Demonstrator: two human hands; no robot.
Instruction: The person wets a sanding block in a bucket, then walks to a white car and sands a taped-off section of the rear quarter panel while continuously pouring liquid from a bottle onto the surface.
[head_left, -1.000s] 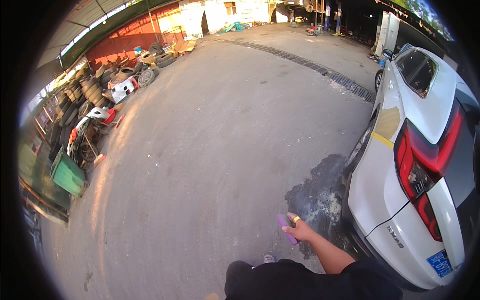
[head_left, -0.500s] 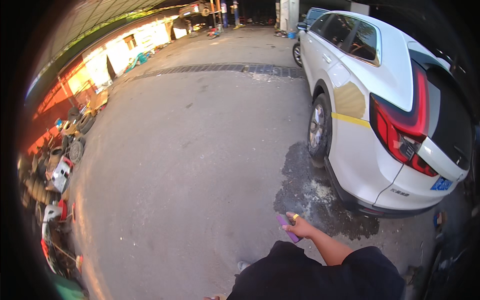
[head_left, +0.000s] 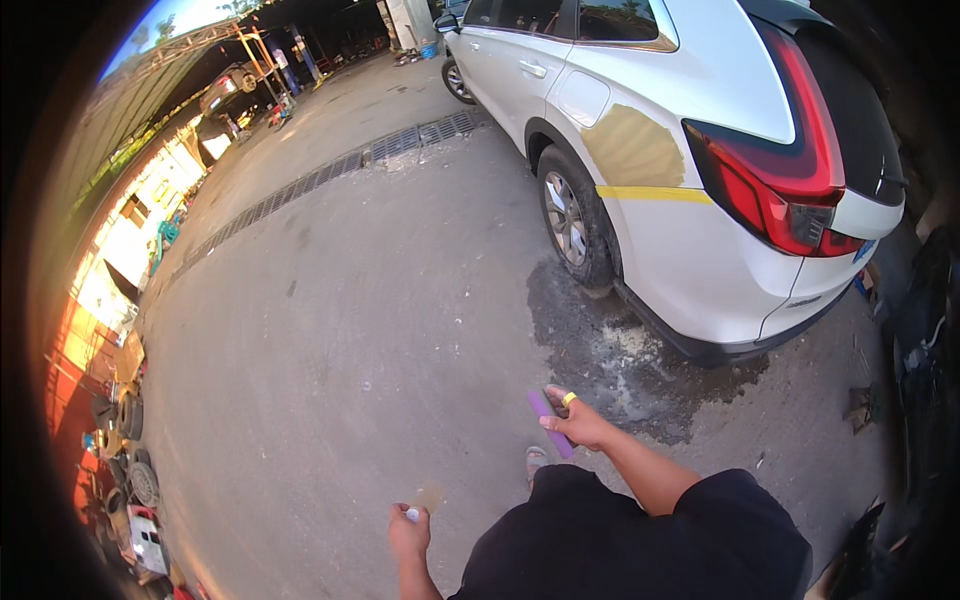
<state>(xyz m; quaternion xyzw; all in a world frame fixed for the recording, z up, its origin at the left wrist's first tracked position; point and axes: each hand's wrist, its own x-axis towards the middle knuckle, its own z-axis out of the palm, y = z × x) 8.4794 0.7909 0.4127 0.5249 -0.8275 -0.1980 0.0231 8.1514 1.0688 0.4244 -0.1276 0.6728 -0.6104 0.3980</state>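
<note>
Hands [head_left: 408,538] [head_left: 592,432] hang apart (right grips purple block [head_left: 540,404]).

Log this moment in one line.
left hand: holds small white object | right hand: holds purple block | car: tan patch above yellow tape | wet patch: beside car

From the left hand [head_left: 409,538] forward, bare ground [head_left: 350,380] leaves free passage to the grate [head_left: 390,147] — but ahead and right of the right hand [head_left: 587,428], the car [head_left: 665,240] bars the way.
</note>
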